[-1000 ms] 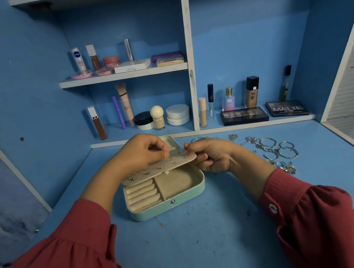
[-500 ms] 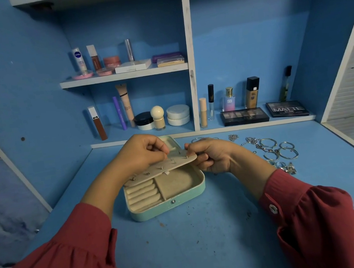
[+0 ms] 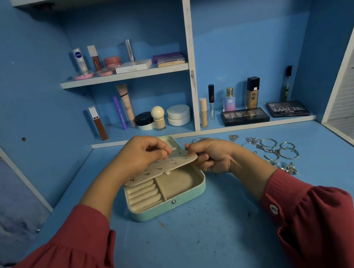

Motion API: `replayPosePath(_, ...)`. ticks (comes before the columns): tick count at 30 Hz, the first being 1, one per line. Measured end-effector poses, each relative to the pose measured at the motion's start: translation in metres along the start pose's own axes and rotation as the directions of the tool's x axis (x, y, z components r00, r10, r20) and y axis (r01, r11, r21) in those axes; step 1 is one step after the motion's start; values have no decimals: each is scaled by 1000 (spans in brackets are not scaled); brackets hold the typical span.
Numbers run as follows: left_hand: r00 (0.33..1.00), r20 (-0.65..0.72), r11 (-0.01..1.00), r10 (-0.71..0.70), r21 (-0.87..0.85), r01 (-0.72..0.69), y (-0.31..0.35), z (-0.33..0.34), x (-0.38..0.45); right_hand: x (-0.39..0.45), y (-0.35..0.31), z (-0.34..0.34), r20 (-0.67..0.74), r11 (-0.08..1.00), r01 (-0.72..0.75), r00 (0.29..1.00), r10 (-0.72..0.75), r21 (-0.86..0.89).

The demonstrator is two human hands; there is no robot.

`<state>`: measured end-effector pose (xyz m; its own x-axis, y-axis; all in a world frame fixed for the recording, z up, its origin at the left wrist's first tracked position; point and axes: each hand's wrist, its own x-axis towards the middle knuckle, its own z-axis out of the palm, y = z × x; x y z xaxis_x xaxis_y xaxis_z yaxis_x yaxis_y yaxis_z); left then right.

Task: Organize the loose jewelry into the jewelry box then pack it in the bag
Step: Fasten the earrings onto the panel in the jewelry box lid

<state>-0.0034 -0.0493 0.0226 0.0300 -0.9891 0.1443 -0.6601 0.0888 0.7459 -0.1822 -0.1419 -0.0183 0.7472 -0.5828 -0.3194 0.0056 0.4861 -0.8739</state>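
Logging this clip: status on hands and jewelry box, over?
Left hand pinching an earring on the earring panel; right hand gripping the panel's end. Jewelry box open. Loose jewelry on desk, nothing blocking.

Bare desk (image 3: 187, 251) before jewelry box (image 3: 170, 206); loose jewelry (image 3: 272, 150) crowds right.

Mint jewelry box (image 3: 170, 206), smooth shell, matt cream cloth lining; at 3 o'clock, shiny metal rings (image 3: 282, 151); scuffed painted desk (image 3: 197, 243)
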Motion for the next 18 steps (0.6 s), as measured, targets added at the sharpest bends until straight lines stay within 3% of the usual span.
replayPosePath(6, 999, 33, 999, -8, 47, 6, 1, 1, -1, 1, 1, -1, -1, 1000, 1, 1000, -1, 6)
replayPosePath(18, 1000, 12, 999, 12, -30, -12, 2, 4, -1, -1, 0, 1, -11, 1000, -2, 1000, 2, 18)
